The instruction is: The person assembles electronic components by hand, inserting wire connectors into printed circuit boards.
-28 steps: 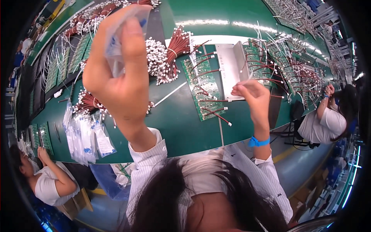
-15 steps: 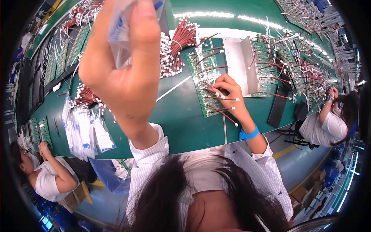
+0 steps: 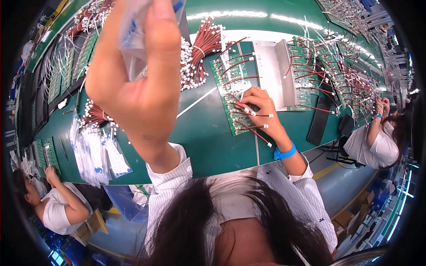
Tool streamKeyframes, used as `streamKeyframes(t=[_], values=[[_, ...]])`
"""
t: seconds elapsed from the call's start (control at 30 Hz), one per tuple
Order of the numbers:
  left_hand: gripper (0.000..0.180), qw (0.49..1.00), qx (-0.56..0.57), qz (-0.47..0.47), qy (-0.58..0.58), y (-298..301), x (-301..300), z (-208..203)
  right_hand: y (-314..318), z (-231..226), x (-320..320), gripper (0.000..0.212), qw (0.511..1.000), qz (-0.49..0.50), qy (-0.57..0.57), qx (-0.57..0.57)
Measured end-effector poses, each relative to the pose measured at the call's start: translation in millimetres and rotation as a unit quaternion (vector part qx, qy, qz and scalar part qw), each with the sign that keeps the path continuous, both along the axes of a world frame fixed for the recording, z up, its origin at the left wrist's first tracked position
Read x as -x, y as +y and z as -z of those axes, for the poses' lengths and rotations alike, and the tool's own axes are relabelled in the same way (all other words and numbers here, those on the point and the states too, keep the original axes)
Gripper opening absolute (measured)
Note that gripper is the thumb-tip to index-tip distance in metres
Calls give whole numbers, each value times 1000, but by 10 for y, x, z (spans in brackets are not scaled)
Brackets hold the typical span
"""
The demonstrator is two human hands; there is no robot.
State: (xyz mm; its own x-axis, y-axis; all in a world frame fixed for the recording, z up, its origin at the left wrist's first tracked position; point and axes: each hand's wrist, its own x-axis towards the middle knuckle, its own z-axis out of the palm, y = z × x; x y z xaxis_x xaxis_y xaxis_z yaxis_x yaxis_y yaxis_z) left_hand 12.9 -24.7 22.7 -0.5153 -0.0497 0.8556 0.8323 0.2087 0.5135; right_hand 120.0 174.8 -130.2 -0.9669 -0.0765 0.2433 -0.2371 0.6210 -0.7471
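One long green desk [image 3: 204, 146] crossed the room, its near edge close to the wearer's body; grey floor [image 3: 328, 191] with a yellow line [image 3: 326, 172] showed past that edge on the right. Two co-workers were at the desk: one [image 3: 66, 208] by its near left corner, another [image 3: 375, 139] toward its right end.

A pile of clear packets [image 3: 91, 148] with blue marks reached the near edge on the left, their contents too small to tell. The left hand [image 3: 137, 97], raised above the desk, was clenched on a clear plastic bag [image 3: 132, 37]; what it contained was unclear.

Well in from the near edge lay a circuit board [image 3: 227, 91], just left of a metal bracket [image 3: 270, 75]. The right hand [image 3: 262, 108] bent its fingers over the board's red-and-black wires [image 3: 242, 79]; whether it gripped any, I could not tell.
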Motion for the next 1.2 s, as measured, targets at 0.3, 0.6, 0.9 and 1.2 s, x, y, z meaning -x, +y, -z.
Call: streamKeyframes(t=[0.3, 0.6, 0.9, 1.2], values=[[20, 997, 49, -19, -64, 63, -80, -34, 7, 140, -39, 21, 990, -10, 112, -84], [29, 989, 84, -3, -122, -61, -20, 73, -38, 260, -67, 17, 994, 3, 101, -31], [30, 985, 94, -18, -141, -82, 2, 106, -56, 343, -53, 13, 995, -4, 101, 4], [31, 984, 75, -5, -160, -1, -3, 137, -94, 308, -54, 9, 993, 8, 115, 13]])
